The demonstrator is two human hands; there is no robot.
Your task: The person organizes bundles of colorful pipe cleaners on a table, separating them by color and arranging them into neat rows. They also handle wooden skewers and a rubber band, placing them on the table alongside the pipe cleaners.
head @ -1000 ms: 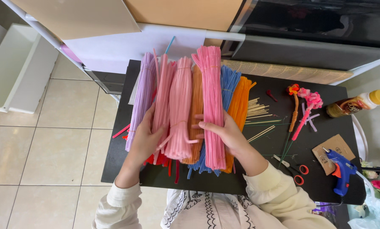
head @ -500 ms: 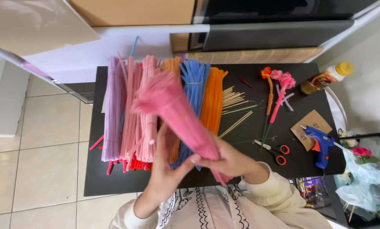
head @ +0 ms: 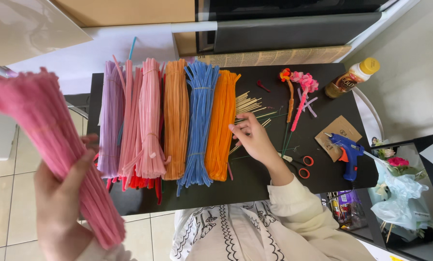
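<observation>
My left hand (head: 59, 198) grips a thick pink bundle of pipe cleaners (head: 47, 135), raised off the table at the left, close to the camera. My right hand (head: 252, 137) hovers with spread fingers over the black table (head: 255, 183), beside the dark orange bundle (head: 221, 125) and next to thin wooden sticks (head: 249, 104). Further bundles lie side by side: lilac (head: 110, 121), light pink (head: 146, 121), pale orange (head: 176, 118) and blue (head: 199, 121), with red ones (head: 139, 182) poking out underneath.
Two finished pipe-cleaner flowers (head: 298, 89) lie right of the sticks. Red-handled scissors (head: 301, 164), a blue glue gun (head: 347, 150), a brown card (head: 339, 133) and a yellow-capped bottle (head: 352, 77) sit at the table's right. A wrapped bouquet (head: 395, 188) stands beyond the right edge.
The pink bundle, held by both hands over the table before, has swung left and up in my left hand alone. My right hand let go and moved right toward the sticks.
</observation>
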